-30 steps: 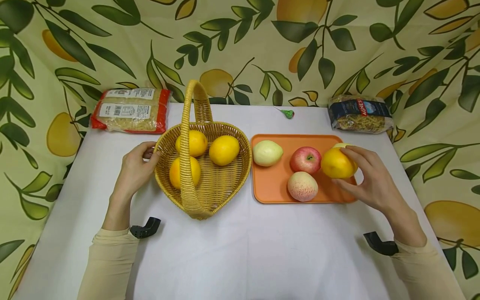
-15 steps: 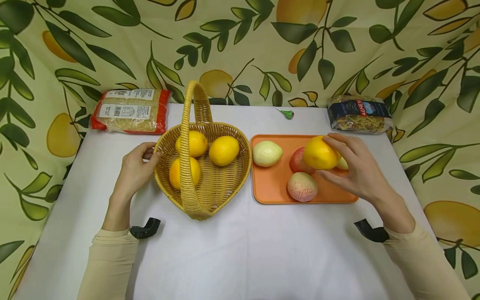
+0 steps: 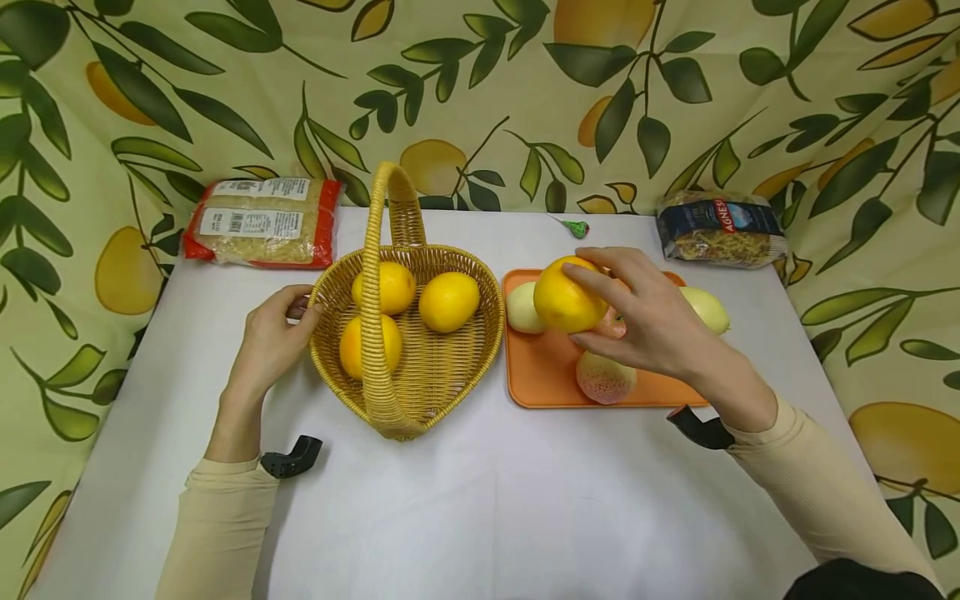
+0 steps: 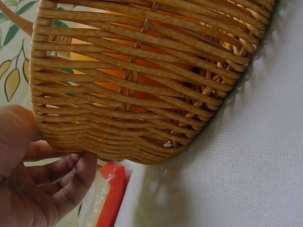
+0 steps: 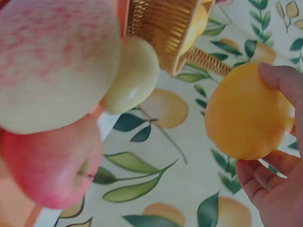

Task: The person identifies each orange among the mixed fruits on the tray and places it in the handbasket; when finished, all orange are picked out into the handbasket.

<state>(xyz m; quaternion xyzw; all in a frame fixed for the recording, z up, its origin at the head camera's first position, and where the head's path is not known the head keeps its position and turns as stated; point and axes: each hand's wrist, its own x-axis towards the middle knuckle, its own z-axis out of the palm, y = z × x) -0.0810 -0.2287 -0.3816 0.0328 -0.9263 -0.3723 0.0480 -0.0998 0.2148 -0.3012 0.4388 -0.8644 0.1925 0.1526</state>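
My right hand [image 3: 645, 312] holds a yellow-orange orange [image 3: 568, 293] between thumb and fingertips, raised over the left part of the orange tray [image 3: 540, 375]. In the right wrist view the orange [image 5: 248, 113] is in plain sight, with the thumb on one side and fingertips on the other. A heart-shaped wicker basket [image 3: 442, 375] with a tall handle stands left of the tray. Inside it lie two oranges [image 3: 382, 348] and a lemon [image 3: 448, 302]. At its left rim, my left hand [image 3: 273, 333] grips the wicker, fingers curled against the outer wall [image 4: 80, 161].
On the tray are a peach [image 3: 606, 377], a red apple [image 5: 54, 161] and a pale green fruit [image 3: 525, 308]. Another pale fruit [image 3: 705, 310] is at its right end. Behind stand a red-edged bag [image 3: 258, 223], a pasta bag [image 3: 720, 229] and a small green item [image 3: 576, 227].
My right hand has carried the orange leftward across the tray, from its right end to above the left pale fruit. My left hand and the basket have stayed in place.
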